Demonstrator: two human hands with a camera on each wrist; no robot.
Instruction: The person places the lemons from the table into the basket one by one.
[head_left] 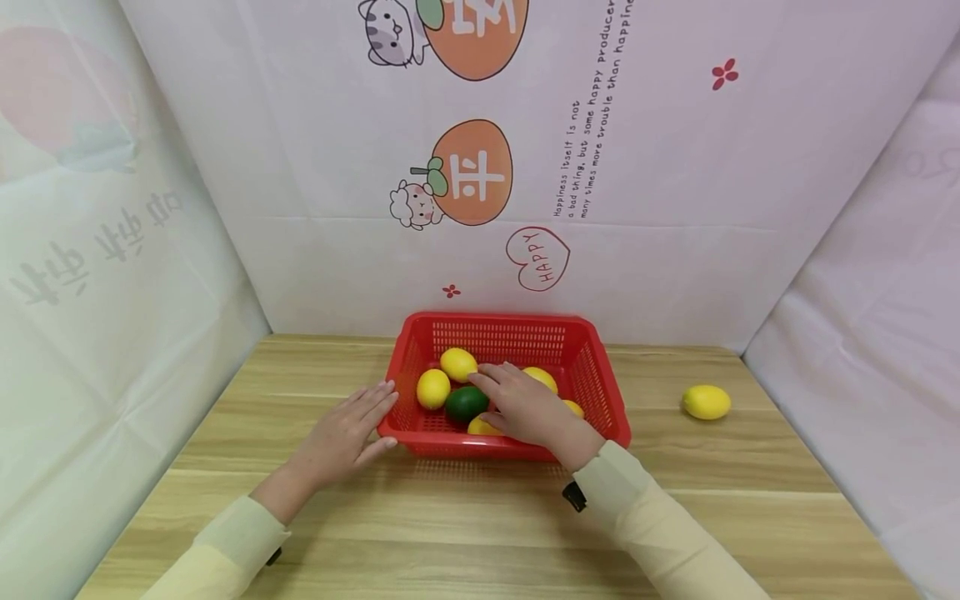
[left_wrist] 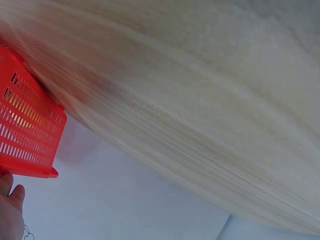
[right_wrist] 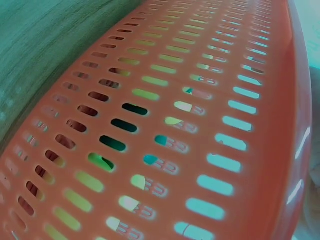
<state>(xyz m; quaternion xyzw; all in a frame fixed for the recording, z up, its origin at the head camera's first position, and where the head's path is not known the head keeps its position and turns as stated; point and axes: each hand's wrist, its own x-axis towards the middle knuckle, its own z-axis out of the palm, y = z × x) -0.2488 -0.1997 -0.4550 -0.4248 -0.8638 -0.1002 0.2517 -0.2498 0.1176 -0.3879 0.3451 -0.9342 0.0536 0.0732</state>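
A red plastic basket [head_left: 510, 446] with slotted sides stands on the wooden table. Several yellow lemons [head_left: 433, 389] lie inside it around one dark green oval fruit [head_left: 467, 405]. My left hand [head_left: 341, 437] touches the basket's left rim with its fingers extended, the thumb apart near the front corner. Over the front rim reaches my right hand [head_left: 525, 404], its fingers spread above the fruit beside the green one. It covers part of the lemons beneath, and its palm side is hidden. In the right wrist view the basket's slotted wall [right_wrist: 165, 130] blocks sight of that hand.
A single lemon [head_left: 706, 402] lies on the table to the right of the basket. White printed cloth [head_left: 637, 275] hangs behind the table, close to the basket's back rim, and cloth hangs along both sides. The table's wood surface [head_left: 450, 533] shows in front.
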